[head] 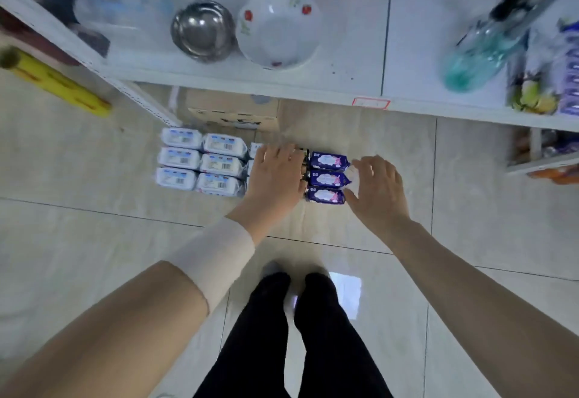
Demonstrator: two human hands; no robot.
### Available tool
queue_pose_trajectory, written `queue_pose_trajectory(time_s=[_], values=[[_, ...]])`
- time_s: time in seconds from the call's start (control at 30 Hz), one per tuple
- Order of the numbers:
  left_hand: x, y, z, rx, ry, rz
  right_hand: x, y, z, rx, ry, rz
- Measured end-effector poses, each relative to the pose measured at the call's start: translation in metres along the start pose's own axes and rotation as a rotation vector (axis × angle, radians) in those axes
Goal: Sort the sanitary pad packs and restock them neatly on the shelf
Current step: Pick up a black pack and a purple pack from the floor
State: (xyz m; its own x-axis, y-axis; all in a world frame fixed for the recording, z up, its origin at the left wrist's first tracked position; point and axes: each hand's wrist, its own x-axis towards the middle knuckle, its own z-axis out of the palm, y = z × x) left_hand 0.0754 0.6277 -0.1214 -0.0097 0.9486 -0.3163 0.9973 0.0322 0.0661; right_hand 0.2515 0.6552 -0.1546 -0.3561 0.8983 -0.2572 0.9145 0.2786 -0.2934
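Three dark purple pad packs (328, 178) lie in a column on the floor below the white shelf (344, 84). To their left, several white packs (200, 162) sit in neat rows. My left hand (277, 175) rests flat, fingers spread, over packs between the white and purple groups, hiding them. My right hand (377, 192) hovers just right of the purple column, fingers apart and curled toward it, thumb near the lowest pack. Neither hand grips anything.
On the shelf stand a steel bowl (202, 32), a white flowered bowl (279, 29), a spray bottle (498, 34) and purple packs (568, 68) at the far right. A cardboard box (233, 112) sits under the shelf. My legs (300, 335) stand on tiled floor.
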Motion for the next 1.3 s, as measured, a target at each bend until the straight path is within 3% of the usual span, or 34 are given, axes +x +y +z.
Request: queue_pose_trajectory(time_s=[0.3, 0.53, 0.73, 1.0, 1.13, 1.3], values=[[-0.055, -0.045, -0.182, 0.048, 0.228, 0.03, -0.012, -0.113, -0.159, -0.076, 0.132, -0.127], [-0.051, -0.11, -0.262, 0.055, 0.379, 0.106, 0.015, -0.183, -0.214, -0.115, 0.403, -0.167], [-0.016, -0.148, -0.317, 0.004, 0.549, 0.141, 0.057, -0.211, -0.267, -0.061, 0.516, -0.133], [0.08, -0.185, -0.379, -0.123, 0.604, 0.022, 0.159, -0.231, -0.363, 0.293, 0.554, -0.009], [0.133, -0.202, -0.392, -0.203, 0.594, -0.089, 0.226, -0.238, -0.381, 0.517, 0.474, 0.085], [0.196, -0.226, -0.406, -0.22, 0.569, -0.147, 0.301, -0.242, -0.397, 0.61, 0.46, 0.186]])
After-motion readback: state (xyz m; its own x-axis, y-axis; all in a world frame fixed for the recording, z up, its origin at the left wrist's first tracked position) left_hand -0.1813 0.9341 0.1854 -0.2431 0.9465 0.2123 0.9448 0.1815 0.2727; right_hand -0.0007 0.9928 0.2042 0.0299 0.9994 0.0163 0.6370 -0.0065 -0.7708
